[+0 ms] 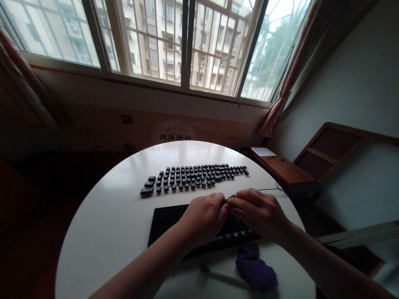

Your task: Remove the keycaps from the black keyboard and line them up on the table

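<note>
My left hand (207,216) and my right hand (260,209) meet above a black keyboard (168,216) on the round white table. Between their closed fingertips sits a black keycap (230,198), mostly hidden by the fingers. The keyboard's upper part looks stripped of caps, while several keys remain along its near right edge. Behind the keyboard, loose black keycaps (187,176) are laid out in slanting rows. Nearer to me lie a crumpled purple cloth (257,268) and a thin stick-like tool (222,277) with a dark tip, both blurred.
The white table (99,220) has a curved edge. A thin black cable (269,189) runs off its right side. Beyond stands a low wooden bench (280,168) with a white paper (263,152) on it. A barred window (187,45) and curtains are at the back.
</note>
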`<state>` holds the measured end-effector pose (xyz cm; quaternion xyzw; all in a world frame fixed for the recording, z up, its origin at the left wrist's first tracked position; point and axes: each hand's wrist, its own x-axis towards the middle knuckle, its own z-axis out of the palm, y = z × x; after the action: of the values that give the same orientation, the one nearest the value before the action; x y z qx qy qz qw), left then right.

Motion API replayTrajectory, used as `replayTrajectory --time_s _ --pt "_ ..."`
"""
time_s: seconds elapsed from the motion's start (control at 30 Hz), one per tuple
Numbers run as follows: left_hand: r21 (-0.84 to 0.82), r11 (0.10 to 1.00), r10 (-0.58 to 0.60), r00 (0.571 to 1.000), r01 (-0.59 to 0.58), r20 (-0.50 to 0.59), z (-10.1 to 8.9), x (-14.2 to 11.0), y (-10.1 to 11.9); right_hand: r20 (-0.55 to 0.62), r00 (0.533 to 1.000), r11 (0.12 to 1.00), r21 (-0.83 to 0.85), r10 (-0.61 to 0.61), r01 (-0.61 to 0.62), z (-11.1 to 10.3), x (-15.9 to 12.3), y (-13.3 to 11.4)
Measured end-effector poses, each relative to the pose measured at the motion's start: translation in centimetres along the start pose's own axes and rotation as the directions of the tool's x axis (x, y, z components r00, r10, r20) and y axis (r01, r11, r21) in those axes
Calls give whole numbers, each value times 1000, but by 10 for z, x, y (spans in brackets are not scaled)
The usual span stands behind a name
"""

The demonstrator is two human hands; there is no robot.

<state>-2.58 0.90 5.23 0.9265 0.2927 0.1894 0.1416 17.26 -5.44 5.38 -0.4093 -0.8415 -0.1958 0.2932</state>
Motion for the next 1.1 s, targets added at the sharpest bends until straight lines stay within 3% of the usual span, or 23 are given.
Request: replayTrajectory --time_s 0.17,0.33,0.5,0.63,0.8,1.1 --pt "-33 999 -41 997 43 63 3 2 -2 72 996 998 38 46 -49 3 1 8" --pt "-7 991 -132 987 134 89 7 3 -6 267 954 956 213 140 -200 12 9 36" --pt "117 980 -181 971 164 159 13 3 -13 316 882 920 66 349 -387 58 15 100" --pt "138 984 -140 964 110 227 19 2 -16 391 834 898 37 390 -438 97 17 132" --pt "134 988 -113 959 80 261 19 1 -16 428 821 900 37 378 -434 112 14 133" --pt "118 991 -94 966 67 243 19 2 -15 432 828 903 67 357 -424 113 13 128"
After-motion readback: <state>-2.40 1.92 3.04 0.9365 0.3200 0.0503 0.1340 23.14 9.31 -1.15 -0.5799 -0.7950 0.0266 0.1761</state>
